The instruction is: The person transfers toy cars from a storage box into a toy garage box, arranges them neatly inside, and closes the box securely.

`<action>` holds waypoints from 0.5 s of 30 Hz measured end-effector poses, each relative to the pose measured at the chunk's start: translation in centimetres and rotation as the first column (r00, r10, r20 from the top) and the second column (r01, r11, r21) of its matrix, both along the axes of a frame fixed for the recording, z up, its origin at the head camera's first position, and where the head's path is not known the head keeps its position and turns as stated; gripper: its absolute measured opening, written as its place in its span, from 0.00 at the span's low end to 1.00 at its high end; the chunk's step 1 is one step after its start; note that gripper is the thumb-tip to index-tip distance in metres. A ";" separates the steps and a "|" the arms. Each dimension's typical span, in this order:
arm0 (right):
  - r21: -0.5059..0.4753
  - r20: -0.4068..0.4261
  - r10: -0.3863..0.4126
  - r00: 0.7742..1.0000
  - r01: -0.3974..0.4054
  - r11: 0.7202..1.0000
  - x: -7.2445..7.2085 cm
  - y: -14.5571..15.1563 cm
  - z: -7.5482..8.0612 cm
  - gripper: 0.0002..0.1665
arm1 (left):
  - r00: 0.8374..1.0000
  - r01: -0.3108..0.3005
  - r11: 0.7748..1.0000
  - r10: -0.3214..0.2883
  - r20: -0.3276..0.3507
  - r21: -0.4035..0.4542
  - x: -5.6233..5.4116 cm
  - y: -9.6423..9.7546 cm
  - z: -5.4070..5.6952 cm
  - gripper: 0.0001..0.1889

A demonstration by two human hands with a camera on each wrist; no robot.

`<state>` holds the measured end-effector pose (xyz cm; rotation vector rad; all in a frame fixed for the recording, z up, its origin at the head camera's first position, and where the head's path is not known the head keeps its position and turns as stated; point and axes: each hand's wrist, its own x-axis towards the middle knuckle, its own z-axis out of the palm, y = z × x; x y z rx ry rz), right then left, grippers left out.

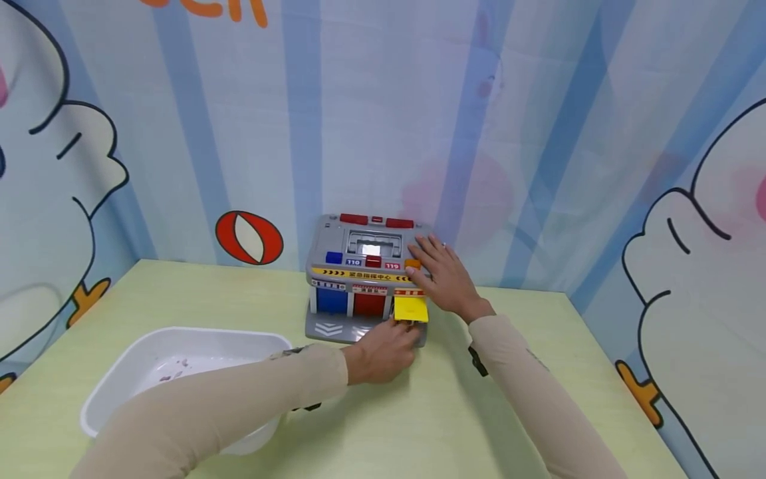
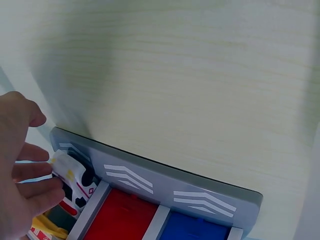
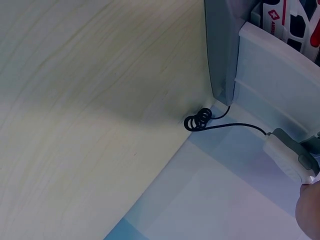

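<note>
A grey toy emergency station [image 1: 335, 271] stands on the table with blue and red doors shut and its yellow door [image 1: 411, 309] raised. Inside that bay is a white toy ambulance [image 2: 75, 175], partly hidden by fingers. My left hand [image 1: 385, 351] reaches to the opening; in the left wrist view its fingers [image 2: 35, 172] lie against the ambulance, thumb apart. My right hand [image 1: 443, 276] rests spread on the roof's right end, thumb beside the orange button [image 1: 413, 264]. The right wrist view shows the ambulance [image 3: 280, 22] in the bay, with a fingertip at the lower right.
A white plastic basin [image 1: 137, 359] stands at the left, partly behind my left sleeve. From the station's side a coiled black cord [image 3: 200, 120] runs to a white and grey handset [image 3: 290, 155]. A striped cartoon curtain [image 1: 383, 120] hangs behind the table.
</note>
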<state>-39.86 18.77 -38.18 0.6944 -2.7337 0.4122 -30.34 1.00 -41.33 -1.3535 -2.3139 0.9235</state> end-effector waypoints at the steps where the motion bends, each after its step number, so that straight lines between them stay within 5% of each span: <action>1: -0.002 -0.002 0.000 1.000 0.000 1.000 0.0 0.0 0.0 0.37 | 1.000 -0.003 1.000 0.003 0.009 -0.003 0.1 0.0 0.1 0.23; 8: -0.004 -0.011 0.005 1.000 -0.005 1.000 0.0 0.0 -0.2 0.38 | 0.999 -0.032 0.999 0.032 0.044 -0.006 0.7 -0.2 0.4 0.19; 15: -0.013 -0.012 0.013 1.000 -0.013 1.000 0.2 0.0 0.1 0.38 | 0.983 -0.115 0.993 0.113 0.147 0.005 1.5 -0.6 0.7 0.20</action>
